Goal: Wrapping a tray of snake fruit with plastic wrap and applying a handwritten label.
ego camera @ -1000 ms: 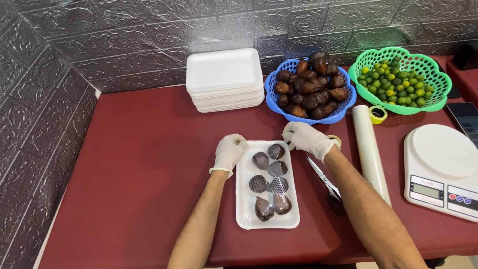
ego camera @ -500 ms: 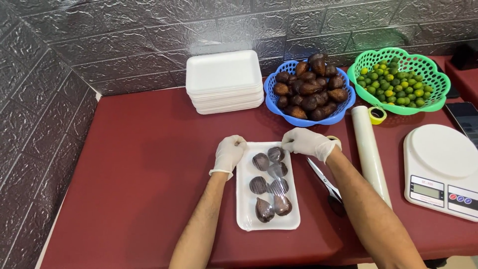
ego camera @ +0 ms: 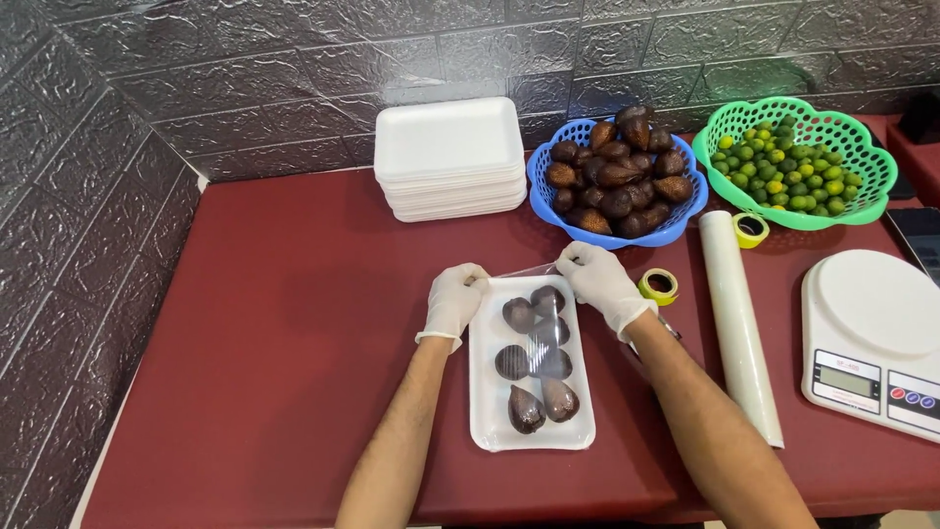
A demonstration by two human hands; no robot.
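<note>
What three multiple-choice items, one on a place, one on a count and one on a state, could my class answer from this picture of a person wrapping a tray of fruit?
1. Where does the stack of white foam trays stand?
A. left of the blue basket
B. right of the green basket
C. on the scale

2. How many brown fruits lie in the tray between the hands?
A. three
B. six
C. nine

3. What are both hands doing?
A. resting flat on the table
B. pinching clear film at the tray's far end
C. lifting the scale

Answers:
1. A: the stack sits beside the blue basket, on its left.
2. B: the fruits lie in three pairs.
3. B: the left hand and right hand each grip an end of the stretched film.
</note>
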